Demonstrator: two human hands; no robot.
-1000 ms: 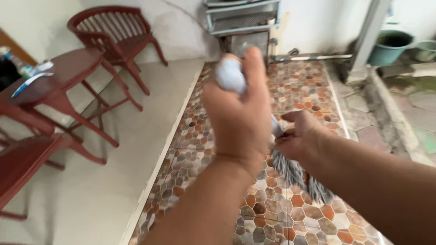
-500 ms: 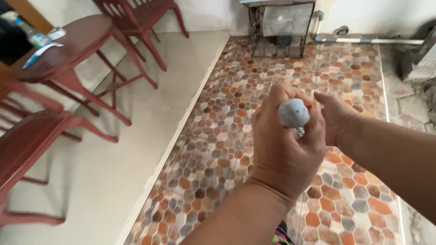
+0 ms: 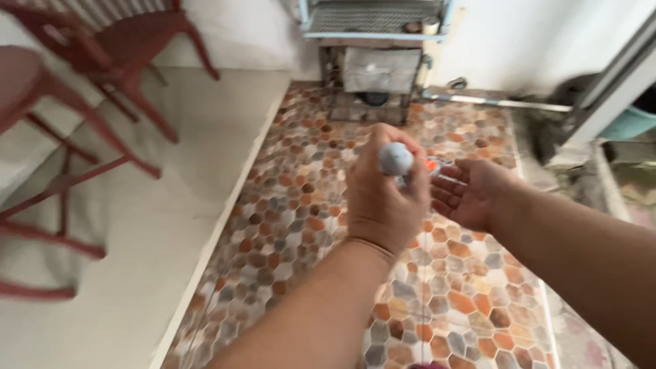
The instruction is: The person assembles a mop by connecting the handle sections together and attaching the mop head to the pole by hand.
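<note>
grey and rounded, the handle end point(image 3: 395, 158) of a mop or broom stick shows above the left hand point(image 3: 383, 205), whose grip is clamped around the stick just below that tip. the stick itself runs down behind the hand and is hidden there — only a short pale stretch with a small orange piece point(image 3: 430, 165) shows just to the right of the grip. the right hand point(image 3: 471, 191) sits just beside it, palm up and fingers spread apart, holding nothing; whether it touches the stick cannot be told.

below both hands lies a floor of orange, brown and grey hexagonal tiles point(image 3: 301, 219), which meets a plain cream floor point(image 3: 171, 178) to the left of the grip. further left stand red wooden chairs point(image 3: 130, 55), blurred. beyond the hands, against the white wall, is a metal wire cage point(image 3: 372, 75) under a pale blue rack point(image 3: 372, 17) — well apart from the grip.
</note>
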